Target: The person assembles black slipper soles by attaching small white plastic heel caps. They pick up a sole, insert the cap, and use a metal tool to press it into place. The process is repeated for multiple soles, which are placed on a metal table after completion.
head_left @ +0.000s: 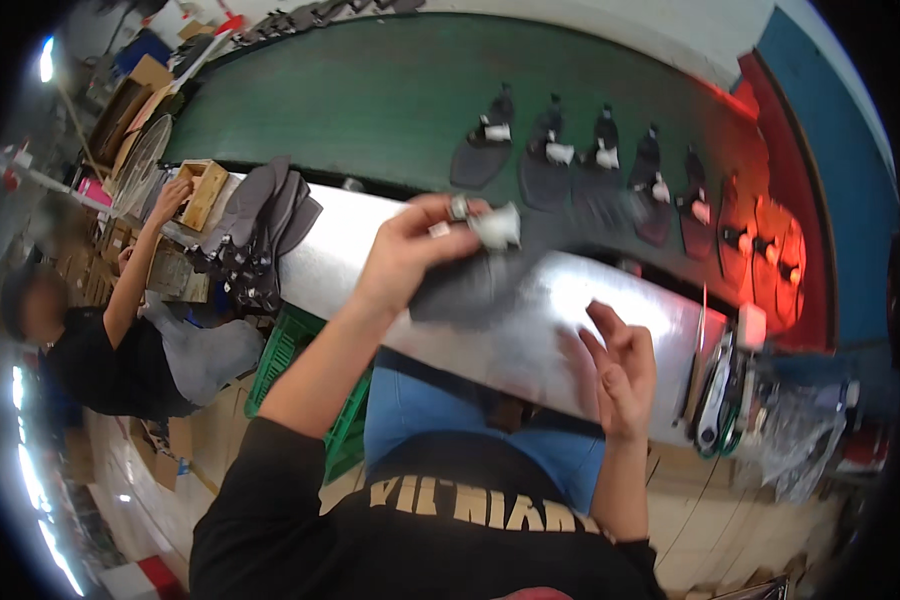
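I see my left hand (410, 250) raised over the shiny metal worktop (610, 300), closed in a pinch on a dark grey flat sole-shaped piece (460, 290) with a white wad of paper or cloth (497, 226) at its top end; the piece hangs down from my fingers, just above the worktop's near edge. My right hand (618, 365) is open and holds nothing, fingers loosely curled, palm turned toward me, hovering beside the worktop's near edge. Behind the worktop runs a green conveyor belt (370, 110) carrying a row of dark sole pieces with white tags (570, 160), well apart from my hands. At the left end of the worktop lies a pile of dark grey boot uppers (265, 225). Farther left, another person's hand (170, 195) rests on a small wooden box (205, 190). Below the worktop stands a green plastic crate (300, 370).
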Motion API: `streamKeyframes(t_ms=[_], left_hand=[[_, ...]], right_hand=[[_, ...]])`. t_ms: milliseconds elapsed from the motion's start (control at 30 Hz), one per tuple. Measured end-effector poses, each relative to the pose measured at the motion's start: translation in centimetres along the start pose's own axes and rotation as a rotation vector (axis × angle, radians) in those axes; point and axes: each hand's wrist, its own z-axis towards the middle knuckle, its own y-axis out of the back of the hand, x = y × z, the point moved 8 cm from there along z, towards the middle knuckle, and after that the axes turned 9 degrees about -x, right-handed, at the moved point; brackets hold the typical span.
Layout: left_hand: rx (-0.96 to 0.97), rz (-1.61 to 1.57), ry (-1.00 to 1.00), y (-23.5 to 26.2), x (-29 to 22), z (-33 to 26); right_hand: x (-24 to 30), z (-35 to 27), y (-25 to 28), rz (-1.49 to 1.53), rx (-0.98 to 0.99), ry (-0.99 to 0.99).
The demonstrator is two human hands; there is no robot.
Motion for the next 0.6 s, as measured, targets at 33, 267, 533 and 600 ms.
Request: streamKeyframes(t_ms=[33, 267, 533, 600], left_hand=[[0.074, -0.029, 0.178, -1.1, 1.4, -3.2], [0.194, -0.32, 0.144, -0.9, 6.6, -8.9], [0.183, -0.436, 0.257, 0.0, 8.4, -9.9], [0.182, -0.446, 0.229, 0.1, 8.3, -10.0]], right_hand=[[-0.8, 0.0, -0.6, 0.145, 0.063, -0.029], [2.3, -0.5, -5.5, 0.095, 0.059, -0.008], [0.5, -4.4, -6.1, -0.593, 0.102, 0.171], [-0.4, -4.7, -5.6, -0.595, 0.099, 0.134]])
